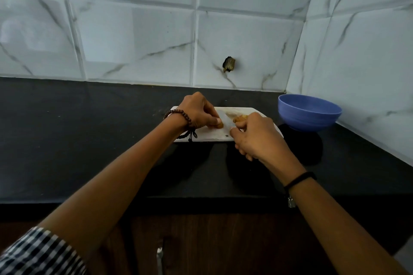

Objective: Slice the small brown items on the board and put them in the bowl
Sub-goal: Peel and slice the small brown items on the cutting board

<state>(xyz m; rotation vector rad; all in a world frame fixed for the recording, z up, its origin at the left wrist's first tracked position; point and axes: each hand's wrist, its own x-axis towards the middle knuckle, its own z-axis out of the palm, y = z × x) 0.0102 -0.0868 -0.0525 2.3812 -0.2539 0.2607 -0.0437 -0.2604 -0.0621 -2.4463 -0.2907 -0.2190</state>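
Slicing under way: left hand (196,111) fingers pinch a brown item (219,125) on the board (202,136); right hand (257,136) fingers curl round a knife (224,118) beside it; cut pieces (240,118) just beyond the right fingers; bowl (309,111) further right, contents unseen, likely unfilled.

The counter (89,140) is black and a little glossy. It runs along a tiled wall (134,40) and ends in a corner on the right side. A white cutting board (201,138) lies flat on it, near the middle, with its long side parallel to the wall. A blue bowl (309,114) stands upright on the counter just beside the board, on its right, near the corner.
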